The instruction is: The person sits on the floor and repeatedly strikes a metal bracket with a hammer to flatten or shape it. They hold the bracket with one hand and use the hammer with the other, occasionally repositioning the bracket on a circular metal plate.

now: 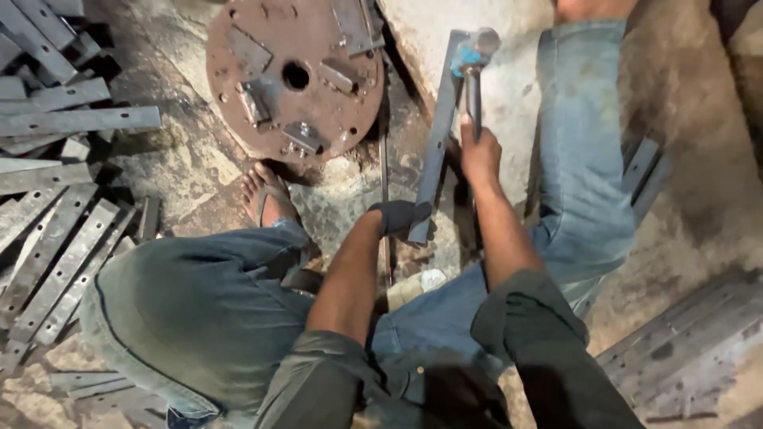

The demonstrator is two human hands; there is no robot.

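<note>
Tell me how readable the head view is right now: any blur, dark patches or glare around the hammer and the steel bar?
Head view: the hammer head is smeared by motion blur; the flat steel bar stays fairly sharp. The lap and sleeves at the bottom sink into shadow. The pale concrete block is bright but not blown out. The gloved left hand and the right hand are both readable.

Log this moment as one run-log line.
left hand: gloved, grips flat bar | right hand: holds hammer over bar | nearby: rusty disc, bar pile

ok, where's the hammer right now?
Head view, upper right of centre: the hammer is in the right hand, head up, just right of the metal bar that the gloved left hand grips.
</note>
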